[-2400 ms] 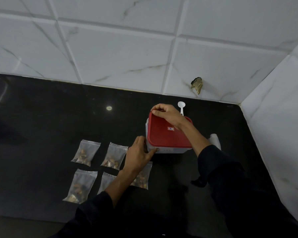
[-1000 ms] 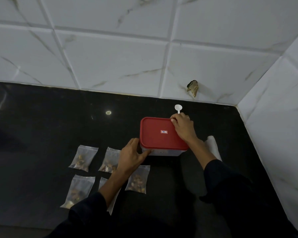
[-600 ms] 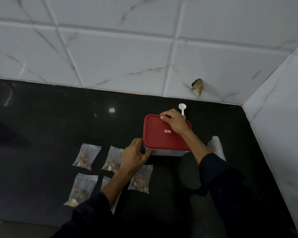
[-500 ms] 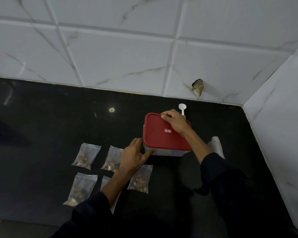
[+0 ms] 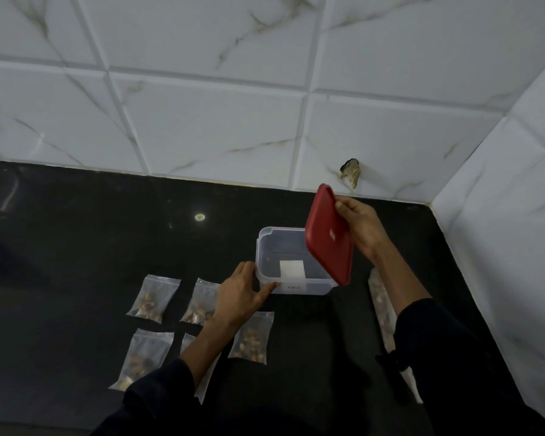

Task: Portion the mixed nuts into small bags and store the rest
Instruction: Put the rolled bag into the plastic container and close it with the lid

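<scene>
1. Nearest, five small bags (image 5: 150,299) of mixed nuts are lying filled on the black table (image 5: 76,247), so portioning is looking done; one bag is mostly hiding under the left forearm.
2. At near right, the larger bag of remaining nuts (image 5: 380,297) is lying partly behind the right sleeve, not yet stored.
3. The left hand (image 5: 237,296) is steadying the clear container (image 5: 291,262), fingers straight against its side.
4. Farther, the right hand (image 5: 361,226) is gripping the lifted red lid (image 5: 328,243), which is covering the container's right part.
</scene>
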{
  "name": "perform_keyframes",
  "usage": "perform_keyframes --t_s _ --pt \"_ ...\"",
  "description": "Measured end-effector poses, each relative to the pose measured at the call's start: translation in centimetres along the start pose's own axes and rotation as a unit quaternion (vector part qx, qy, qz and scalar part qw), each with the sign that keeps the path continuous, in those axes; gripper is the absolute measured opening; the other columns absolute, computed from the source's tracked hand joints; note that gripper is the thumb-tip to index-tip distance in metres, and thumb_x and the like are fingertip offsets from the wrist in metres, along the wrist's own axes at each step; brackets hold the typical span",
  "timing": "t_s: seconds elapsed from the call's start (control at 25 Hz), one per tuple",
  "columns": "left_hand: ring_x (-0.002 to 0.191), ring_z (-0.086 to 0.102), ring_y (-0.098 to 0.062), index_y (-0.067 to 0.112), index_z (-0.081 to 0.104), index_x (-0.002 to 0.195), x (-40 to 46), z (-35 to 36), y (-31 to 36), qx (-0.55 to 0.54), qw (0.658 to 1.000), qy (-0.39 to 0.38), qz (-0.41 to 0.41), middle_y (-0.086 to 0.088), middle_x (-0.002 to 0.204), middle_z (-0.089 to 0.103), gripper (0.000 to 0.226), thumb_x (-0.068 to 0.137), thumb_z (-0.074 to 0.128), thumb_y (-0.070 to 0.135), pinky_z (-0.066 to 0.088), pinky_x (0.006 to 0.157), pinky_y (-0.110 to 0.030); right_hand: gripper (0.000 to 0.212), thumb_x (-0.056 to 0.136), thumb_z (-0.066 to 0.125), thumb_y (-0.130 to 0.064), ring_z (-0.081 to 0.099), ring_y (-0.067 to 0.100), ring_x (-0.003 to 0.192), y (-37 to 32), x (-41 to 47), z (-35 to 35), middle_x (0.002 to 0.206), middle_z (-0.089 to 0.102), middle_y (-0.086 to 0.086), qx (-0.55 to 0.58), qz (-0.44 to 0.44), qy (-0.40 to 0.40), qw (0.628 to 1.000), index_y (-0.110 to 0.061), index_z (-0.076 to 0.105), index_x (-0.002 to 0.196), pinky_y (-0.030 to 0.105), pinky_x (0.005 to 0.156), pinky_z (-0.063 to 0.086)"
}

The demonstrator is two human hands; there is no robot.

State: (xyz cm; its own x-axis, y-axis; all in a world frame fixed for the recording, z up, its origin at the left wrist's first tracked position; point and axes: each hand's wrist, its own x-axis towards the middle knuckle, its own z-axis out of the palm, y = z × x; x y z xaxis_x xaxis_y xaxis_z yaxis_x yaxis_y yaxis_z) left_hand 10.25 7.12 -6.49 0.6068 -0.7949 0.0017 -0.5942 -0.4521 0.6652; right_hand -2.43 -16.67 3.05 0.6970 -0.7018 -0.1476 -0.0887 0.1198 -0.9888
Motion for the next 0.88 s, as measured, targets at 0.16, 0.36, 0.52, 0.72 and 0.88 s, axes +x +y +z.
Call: perform_keyframes --t_s 0.16,0.36,0.52,0.72,0.88 --pt "0.117 0.046 -0.011 0.021 0.042 0.131 -0.4 0.0 0.8 0.025 0.999 -0.016 -0.035 -0.001 0.135 0.044 0.062 0.082 0.066 0.050 0.046 0.093 -0.027 0.018 0.092 0.061 -0.018 0.067 0.011 0.089 -0.6 -1.2 -1.5 0.098 0.073 0.000 -0.055 -0.036 0.027 0.997 -0.020 0.070 0.107 0.026 0.082 0.052" --pt "0.145 0.012 -0.026 0.013 0.020 0.148 0.1 -0.7 3.1 0.107 0.994 0.029 -0.006 -0.008 0.154 0.021 0.095 0.076 0.073 0.046 0.018 0.119 -0.045 0.022 0.091 0.063 -0.016 0.068 0.008 0.083 -2.4 -3.0 -3.8 0.098 0.072 0.000 -0.165 -0.069 0.034 0.983 -0.017 0.069 0.112 0.019 0.075 0.051" --pt "0.147 0.007 -0.029 0.013 0.021 0.148 1.8 -0.1 8.0 0.130 0.989 0.057 0.040 -0.011 0.156 0.019 0.086 0.083 0.068 0.044 0.018 0.117 -0.045 0.018 0.086 0.069 -0.014 0.066 0.005 0.078 -3.4 -4.0 -6.4 0.091 0.070 -0.003 -0.242 -0.097 0.030 0.965 -0.018 0.070 0.103 0.015 0.072 0.050" --pt "0.148 0.002 -0.029 0.013 0.020 0.149 4.2 3.0 13.7 0.171 0.981 0.025 0.092 -0.012 0.158 0.014 0.079 0.089 0.060 0.045 0.012 0.118 -0.042 0.019 0.079 0.074 -0.008 0.062 -0.007 0.066 -3.5 -4.3 -12.1 0.081 0.068 -0.010 -0.328 -0.126 0.103 0.931 -0.015 0.071 0.096 0.005 0.066 0.046" --pt "0.147 0.001 -0.031 0.011 0.022 0.149 7.0 5.7 17.9 0.211 0.969 -0.002 0.129 -0.013 0.158 0.013 0.076 0.090 0.058 0.045 0.011 0.118 -0.042 0.019 0.075 0.076 -0.005 0.065 0.014 0.080 -2.0 -2.1 -16.6 0.089 0.070 0.002 -0.380 -0.128 0.157 0.902 -0.013 0.074 0.092 0.027 0.081 0.052"
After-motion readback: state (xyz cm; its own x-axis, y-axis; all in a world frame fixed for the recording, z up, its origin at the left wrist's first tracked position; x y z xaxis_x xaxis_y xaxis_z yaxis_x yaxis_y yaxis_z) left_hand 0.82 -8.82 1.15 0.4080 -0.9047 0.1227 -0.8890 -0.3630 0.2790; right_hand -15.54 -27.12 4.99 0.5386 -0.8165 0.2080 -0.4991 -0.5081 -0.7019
